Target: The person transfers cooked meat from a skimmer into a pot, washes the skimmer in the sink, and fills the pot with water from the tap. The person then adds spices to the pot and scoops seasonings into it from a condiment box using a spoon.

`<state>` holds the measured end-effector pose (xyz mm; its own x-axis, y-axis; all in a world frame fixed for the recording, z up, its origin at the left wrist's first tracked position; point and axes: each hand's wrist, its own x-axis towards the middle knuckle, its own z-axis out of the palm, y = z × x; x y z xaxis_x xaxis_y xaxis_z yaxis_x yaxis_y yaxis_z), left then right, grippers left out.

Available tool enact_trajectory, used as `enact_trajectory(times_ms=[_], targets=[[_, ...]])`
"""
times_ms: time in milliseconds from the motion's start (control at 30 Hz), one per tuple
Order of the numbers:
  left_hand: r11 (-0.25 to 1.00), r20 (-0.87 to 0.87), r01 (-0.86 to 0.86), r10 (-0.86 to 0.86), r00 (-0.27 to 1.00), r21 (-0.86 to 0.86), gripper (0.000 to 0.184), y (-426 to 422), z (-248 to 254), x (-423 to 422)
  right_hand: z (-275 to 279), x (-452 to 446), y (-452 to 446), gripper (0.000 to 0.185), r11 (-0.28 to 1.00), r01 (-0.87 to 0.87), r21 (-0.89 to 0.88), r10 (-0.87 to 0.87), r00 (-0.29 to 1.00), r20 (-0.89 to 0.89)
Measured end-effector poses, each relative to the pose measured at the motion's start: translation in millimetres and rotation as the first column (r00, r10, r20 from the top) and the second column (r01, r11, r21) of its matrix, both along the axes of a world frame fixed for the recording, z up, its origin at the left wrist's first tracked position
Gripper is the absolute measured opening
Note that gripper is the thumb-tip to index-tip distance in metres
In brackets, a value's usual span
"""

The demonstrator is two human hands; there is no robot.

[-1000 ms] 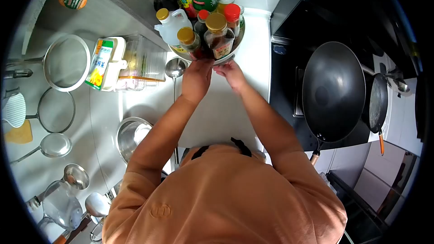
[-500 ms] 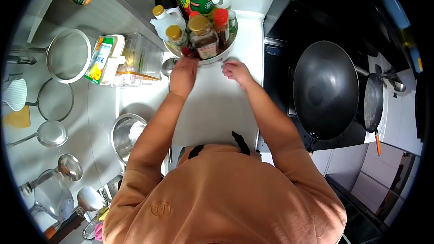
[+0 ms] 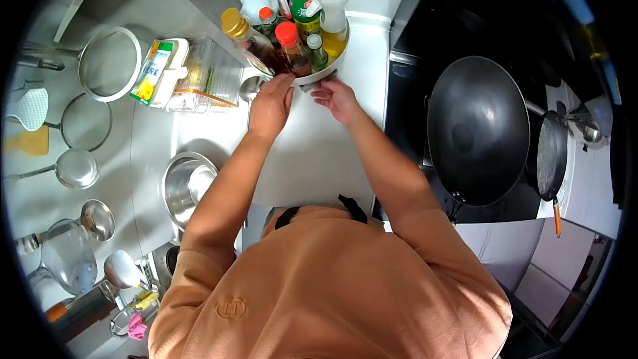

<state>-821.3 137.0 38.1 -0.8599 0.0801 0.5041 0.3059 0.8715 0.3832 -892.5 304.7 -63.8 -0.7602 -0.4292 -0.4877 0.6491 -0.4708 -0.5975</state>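
Observation:
A round white tray (image 3: 322,74) full of bottles stands at the counter's back. My left hand (image 3: 270,105) is at its front left, fingers together and bent against the rim; their tips are partly hidden. My right hand (image 3: 337,100) touches or nearly touches the front right edge, its slightly curled fingers apart. The tray carries a red-capped bottle (image 3: 294,50), a gold-capped bottle (image 3: 256,48), a green bottle (image 3: 304,3), a small jar (image 3: 316,54), a white-topped oil dispenser (image 3: 333,16) and a white jug (image 3: 252,3).
A ladle (image 3: 252,88) lies left of my left hand. Farther left are a metal bowl (image 3: 178,189) and a clear container (image 3: 206,80). Strainers and ladles hang along the left wall. On the right, a black wok (image 3: 477,129) sits on the stove (image 3: 405,139).
The tray has turned clockwise as seen from above: the red-capped bottle moved left, the white jug backward, the oil dispenser toward the right front. My right hand moved slightly left, its fingers loosening.

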Motion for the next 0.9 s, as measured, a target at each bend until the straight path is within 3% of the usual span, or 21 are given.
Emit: enact_trajectory(times_ms=[100,433,767,900], targets=[[0.999,0.022,-0.023,0.023,0.999,-0.042,0.013,2.6,-2.4,-12.4,0.8,21.1,0.7,0.016,0.997,0.012,0.079,-0.009,0.999,-0.035],[0.994,0.05,-0.062,0.067,0.997,-0.086,0.008,4.1,-4.8,-21.4,-3.2,58.8,15.3,0.014,0.998,0.039,0.044,-0.035,0.996,-0.086],[0.997,0.023,-0.032,0.033,0.999,-0.071,0.008,-1.9,-10.2,-22.0,-8.8,42.7,0.6,0.015,0.991,0.115,0.071,-0.109,0.991,-0.079],[0.996,0.059,-0.052,0.057,0.997,-0.074,0.008,-4.3,-9.4,-22.2,-1.9,19.3,-10.0,0.018,0.996,0.065,0.059,-0.056,0.988,-0.145]])
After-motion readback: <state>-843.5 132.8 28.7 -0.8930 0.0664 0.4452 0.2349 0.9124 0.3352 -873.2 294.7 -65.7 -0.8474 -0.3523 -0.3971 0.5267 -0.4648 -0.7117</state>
